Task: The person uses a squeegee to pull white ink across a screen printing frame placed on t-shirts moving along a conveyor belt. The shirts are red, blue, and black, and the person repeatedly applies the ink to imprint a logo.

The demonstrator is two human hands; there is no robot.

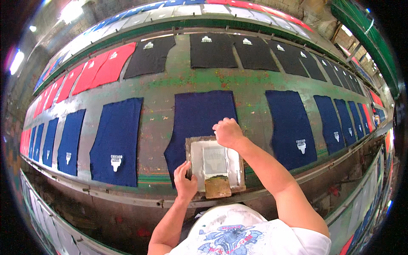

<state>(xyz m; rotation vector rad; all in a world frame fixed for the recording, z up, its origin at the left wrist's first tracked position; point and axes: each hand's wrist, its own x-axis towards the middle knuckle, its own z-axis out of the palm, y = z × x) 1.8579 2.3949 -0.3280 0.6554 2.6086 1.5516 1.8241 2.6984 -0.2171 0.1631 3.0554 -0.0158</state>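
A small screen printing frame (pixel 195 139) lies over the lower part of a navy fabric piece (pixel 204 108). White ink smears its inner sides, and a pale design shows on its mesh. My left hand (pixel 185 182) grips the frame's left side, thumb and fingers around the edge. At the far right corner, my right hand (pixel 228 132) is closed, its fingers curled down; whatever they may hold is hidden. A squeegee with a worn brownish board (pixel 218 187) rests tilted against the near end of the frame, dark along its upper edge.
The long green-grey table (pixel 159 123) carries rows of fabric pieces. Printed navy pieces (pixel 117 140) (pixel 291 127) lie on both sides. Black pieces (pixel 212 51) and red pieces (pixel 100 70) form the far row. A metal rail (pixel 127 196) runs along the near edge. Other loaded tables stand beyond and behind.
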